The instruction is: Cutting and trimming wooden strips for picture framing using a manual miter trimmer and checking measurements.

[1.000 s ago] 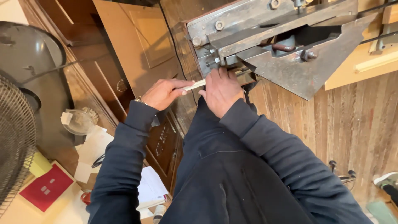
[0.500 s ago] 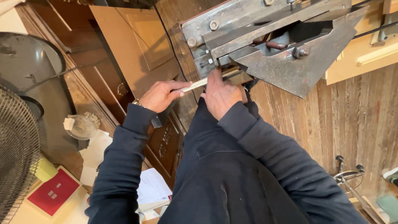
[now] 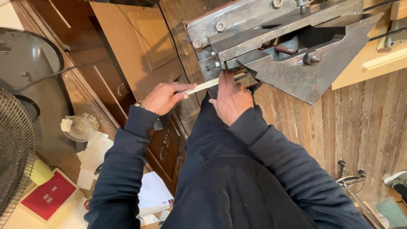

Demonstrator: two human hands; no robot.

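Observation:
A heavy grey steel machine (image 3: 292, 46) with bolts and a triangular plate fills the top of the head view. A thin pale wooden strip (image 3: 203, 86) runs from its slot toward the left. My left hand (image 3: 163, 97) pinches the strip's free end between thumb and fingers. My right hand (image 3: 231, 99) lies on the strip right at the machine's mouth, fingers pressed flat against it. Both arms wear dark blue sleeves.
Carved dark wooden cabinet doors (image 3: 165, 144) stand below the left hand. A fan grille (image 3: 15, 148), a red book (image 3: 48, 195), loose papers (image 3: 150, 193) and a glass bowl (image 3: 80, 127) lie at the left. The floor (image 3: 360, 127) is wooden planks.
The view has shifted slightly; both hands stay on the strip at the machine, with the right hand's fingers reaching a little further into the mouth.

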